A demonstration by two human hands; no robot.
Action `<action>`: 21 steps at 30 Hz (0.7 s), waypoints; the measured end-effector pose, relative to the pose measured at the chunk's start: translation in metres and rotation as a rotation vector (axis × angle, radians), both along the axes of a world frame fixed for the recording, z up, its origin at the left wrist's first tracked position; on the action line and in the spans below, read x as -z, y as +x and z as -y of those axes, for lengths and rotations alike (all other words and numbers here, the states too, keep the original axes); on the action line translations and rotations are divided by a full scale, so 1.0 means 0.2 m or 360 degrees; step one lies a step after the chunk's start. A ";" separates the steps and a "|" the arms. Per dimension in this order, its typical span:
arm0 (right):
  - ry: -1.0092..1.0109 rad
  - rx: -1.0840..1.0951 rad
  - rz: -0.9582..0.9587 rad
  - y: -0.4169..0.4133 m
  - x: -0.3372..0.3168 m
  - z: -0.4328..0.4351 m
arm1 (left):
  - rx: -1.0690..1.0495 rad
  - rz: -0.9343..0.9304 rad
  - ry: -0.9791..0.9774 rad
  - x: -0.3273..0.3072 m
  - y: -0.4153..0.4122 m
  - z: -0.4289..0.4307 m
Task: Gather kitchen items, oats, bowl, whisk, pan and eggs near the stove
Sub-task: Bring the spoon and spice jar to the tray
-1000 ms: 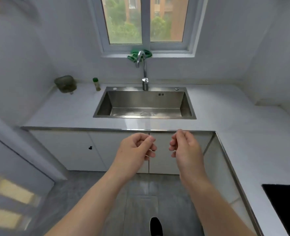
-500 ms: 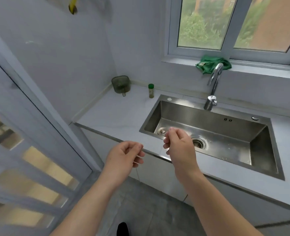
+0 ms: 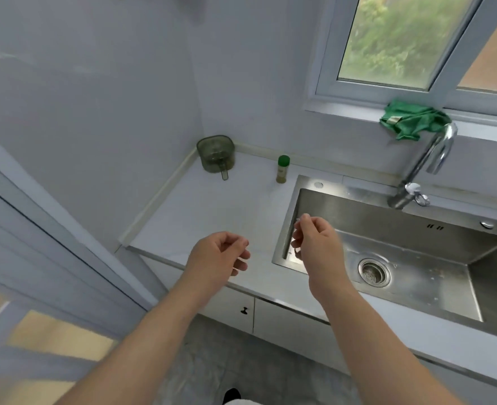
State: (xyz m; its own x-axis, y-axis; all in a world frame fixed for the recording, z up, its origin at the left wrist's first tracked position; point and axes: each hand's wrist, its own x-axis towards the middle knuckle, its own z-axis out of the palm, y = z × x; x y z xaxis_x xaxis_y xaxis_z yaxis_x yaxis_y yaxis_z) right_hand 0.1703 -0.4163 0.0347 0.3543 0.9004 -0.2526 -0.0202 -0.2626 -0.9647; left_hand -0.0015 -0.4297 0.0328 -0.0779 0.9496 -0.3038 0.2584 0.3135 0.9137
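Head view: left hand (image 3: 218, 258) and right hand (image 3: 317, 247) hover loosely curled, holding nothing, with no task items in sight, so gathering could stall

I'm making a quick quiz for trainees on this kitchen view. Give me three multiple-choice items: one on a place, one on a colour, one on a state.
1. Where does the green cloth lie?
A. in the sink
B. on the window sill
C. on the floor

2. What colour is the cap of the small bottle on the counter?
A. red
B. white
C. green

3. How are the left hand and right hand?
A. both empty, fingers loosely curled
B. both gripping a pan
C. flat on the counter

Answers: 1 B, it sits bunched under the window behind the tap. 2 C, the cap is green. 3 A, nothing shows in either hand.
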 end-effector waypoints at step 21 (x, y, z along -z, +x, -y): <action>-0.0395 0.0234 -0.0069 0.15 0.51 -1.47 | -0.0200 -0.0201 -0.0247 0.27 -0.16 -1.20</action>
